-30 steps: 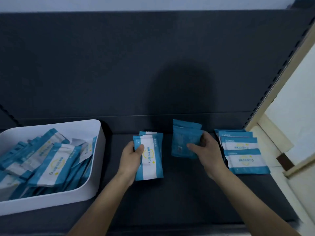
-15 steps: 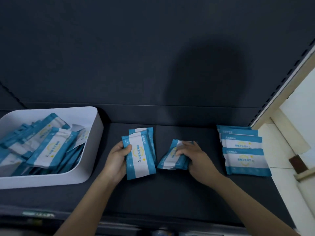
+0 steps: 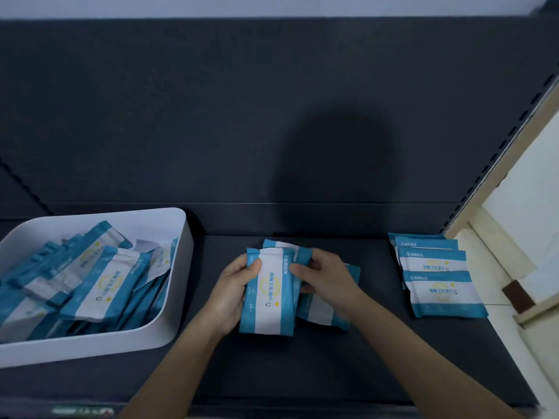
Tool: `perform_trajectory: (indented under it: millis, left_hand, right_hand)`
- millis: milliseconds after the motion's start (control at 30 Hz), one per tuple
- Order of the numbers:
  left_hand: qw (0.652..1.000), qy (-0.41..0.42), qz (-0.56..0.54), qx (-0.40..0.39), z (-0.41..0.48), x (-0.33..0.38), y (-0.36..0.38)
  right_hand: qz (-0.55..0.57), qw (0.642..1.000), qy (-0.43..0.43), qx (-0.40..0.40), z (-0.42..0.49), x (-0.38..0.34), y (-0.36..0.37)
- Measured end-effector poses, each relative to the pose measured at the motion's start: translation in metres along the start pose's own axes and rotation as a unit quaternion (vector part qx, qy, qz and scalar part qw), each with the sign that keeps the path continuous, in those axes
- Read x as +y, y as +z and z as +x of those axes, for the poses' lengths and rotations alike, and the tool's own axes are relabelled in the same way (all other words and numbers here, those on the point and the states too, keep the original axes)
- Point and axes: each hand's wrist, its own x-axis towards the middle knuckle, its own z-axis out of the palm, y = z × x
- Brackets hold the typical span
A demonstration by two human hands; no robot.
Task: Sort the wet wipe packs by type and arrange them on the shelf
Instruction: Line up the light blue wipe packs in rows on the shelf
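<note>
In the middle of the dark shelf (image 3: 302, 367) my left hand (image 3: 231, 293) grips a small bundle of blue-and-white wet wipe packs (image 3: 269, 293) by its left edge, thumb on the front. My right hand (image 3: 325, 275) holds the same bundle from the right, with another pack (image 3: 320, 313) under its palm. A row of overlapping matching packs (image 3: 438, 282) lies flat on the shelf at the right. Several more packs (image 3: 90, 279) fill the white bin (image 3: 184, 237) on the left.
The shelf's dark back panel rises behind everything. A slotted upright (image 3: 502, 149) and a cream wall edge bound the shelf on the right. The shelf's front lip runs along the bottom of the view.
My right hand has brought its pack leftward against the packs in my left hand; both hands now hold the bundle together. The camera has tilted slightly.
</note>
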Motion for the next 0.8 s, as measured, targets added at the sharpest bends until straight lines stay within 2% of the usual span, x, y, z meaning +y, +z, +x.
perform_trajectory:
  millis: [133, 400, 567, 667, 800]
  left_hand:
    - [0.996, 0.018, -0.028, 0.086, 0.004, 0.006, -0.019]
    - [0.966, 0.043, -0.014, 0.256, 0.016, 0.003, -0.03]
    - [0.975, 0.046, -0.002, 0.219, 0.014, 0.009, -0.022]
    - [0.985, 0.017, -0.045, 0.164, 0.012, 0.012, -0.011]
    - [0.992, -0.013, -0.093, 0.09, 0.009, 0.007, 0.006]
  right_hand:
    - [-0.014, 0.995, 0.015, 0.099, 0.003, 0.002, -0.003]
    - [0.14, 0.957, 0.017, 0.253, -0.001, -0.004, -0.015]
    - [0.202, 0.933, -0.026, 0.296, -0.006, -0.004, -0.013]
    - [0.204, 0.944, -0.013, 0.257, -0.005, -0.004, -0.003]
    - [0.144, 0.963, -0.007, 0.225, -0.005, 0.003, 0.02]
